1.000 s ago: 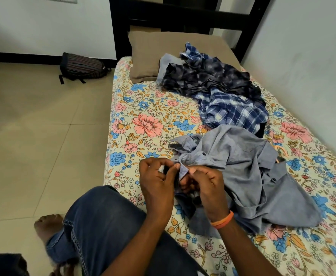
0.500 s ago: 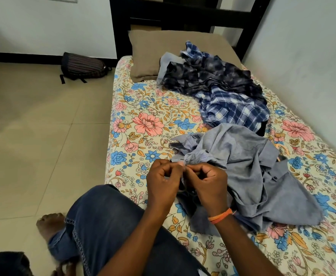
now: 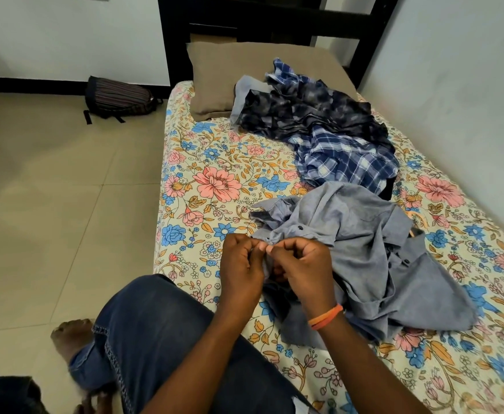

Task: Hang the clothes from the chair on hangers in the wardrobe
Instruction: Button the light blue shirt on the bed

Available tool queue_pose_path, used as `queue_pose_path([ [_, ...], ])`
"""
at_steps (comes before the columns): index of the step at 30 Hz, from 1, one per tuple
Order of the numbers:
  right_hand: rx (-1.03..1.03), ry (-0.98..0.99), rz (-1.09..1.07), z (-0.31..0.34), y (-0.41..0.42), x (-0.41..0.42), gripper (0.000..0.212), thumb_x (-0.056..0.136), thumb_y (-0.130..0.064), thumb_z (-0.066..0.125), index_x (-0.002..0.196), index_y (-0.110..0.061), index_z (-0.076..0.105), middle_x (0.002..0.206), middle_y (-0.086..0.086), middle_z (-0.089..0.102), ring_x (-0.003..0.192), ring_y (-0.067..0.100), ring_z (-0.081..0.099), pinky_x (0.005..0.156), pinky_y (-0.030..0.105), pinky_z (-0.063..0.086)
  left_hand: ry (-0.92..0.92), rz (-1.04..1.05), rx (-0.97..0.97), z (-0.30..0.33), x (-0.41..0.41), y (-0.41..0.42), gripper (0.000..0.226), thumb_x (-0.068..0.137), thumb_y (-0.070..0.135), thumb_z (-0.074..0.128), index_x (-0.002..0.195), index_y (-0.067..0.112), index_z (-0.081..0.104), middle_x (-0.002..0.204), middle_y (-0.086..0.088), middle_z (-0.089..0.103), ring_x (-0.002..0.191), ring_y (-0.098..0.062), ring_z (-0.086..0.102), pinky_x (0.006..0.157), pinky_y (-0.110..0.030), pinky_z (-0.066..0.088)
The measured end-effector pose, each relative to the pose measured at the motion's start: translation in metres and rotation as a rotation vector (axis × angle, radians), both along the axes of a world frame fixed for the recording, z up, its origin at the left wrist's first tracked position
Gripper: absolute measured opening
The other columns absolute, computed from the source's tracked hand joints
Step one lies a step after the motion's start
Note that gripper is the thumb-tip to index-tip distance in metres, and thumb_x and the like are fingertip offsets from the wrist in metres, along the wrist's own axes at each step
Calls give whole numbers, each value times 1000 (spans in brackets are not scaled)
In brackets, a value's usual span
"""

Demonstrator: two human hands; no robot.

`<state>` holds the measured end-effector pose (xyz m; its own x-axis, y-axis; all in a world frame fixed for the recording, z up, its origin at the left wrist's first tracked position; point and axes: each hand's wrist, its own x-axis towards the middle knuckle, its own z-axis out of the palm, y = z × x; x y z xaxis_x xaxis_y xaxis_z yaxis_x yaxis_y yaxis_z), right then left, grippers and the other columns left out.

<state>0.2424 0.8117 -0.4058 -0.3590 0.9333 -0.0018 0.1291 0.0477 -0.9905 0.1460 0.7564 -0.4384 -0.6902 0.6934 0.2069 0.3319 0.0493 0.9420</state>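
Grey-blue shirt, floral bedsheet

3 shirts; 1 pillow; 1 backpack; 2 hands

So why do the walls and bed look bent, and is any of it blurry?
Head view: a wide-angle lens bows the bed and wall edges outward. Lighting is soft and even, with no glare. The hands, left hand and right hand, and the grey shirt they pinch look sharp; the bottom corners smear slightly.
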Motion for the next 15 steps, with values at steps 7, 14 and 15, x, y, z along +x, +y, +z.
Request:
queue_pose_path([
  [7, 417, -290, -40, -12, -8, -3, 13, 86, -22, 70, 73, -21, 70, 66, -10, 68, 59, 7, 64, 56, 40, 55, 113, 104, -136, -8, 7, -2, 18, 100, 25, 45, 86, 21, 55, 97, 5, 41, 88, -15, 48, 82, -52, 47],
  [14, 203, -222, 0, -10, -1, -7, 21, 91, -12, 63, 71, -8, 61, 62, 7, 62, 58, 28, 59, 59, 47, 52, 48, -22, -84, -4, 9, -4, 27, 99, 35, 37, 87, 17, 53, 99, -2, 44, 91, -14, 47, 78, -33, 38],
  [15, 183, -237, 19, -7, 1, -6, 22, 92, -11, 62, 71, -5, 60, 62, 10, 61, 58, 30, 57, 59, 46, 51, 76, -32, -76, -4, 9, -4, 32, 99, 38, 35, 87, 14, 54, 99, -2, 43, 91, -15, 47, 77, -33, 38],
])
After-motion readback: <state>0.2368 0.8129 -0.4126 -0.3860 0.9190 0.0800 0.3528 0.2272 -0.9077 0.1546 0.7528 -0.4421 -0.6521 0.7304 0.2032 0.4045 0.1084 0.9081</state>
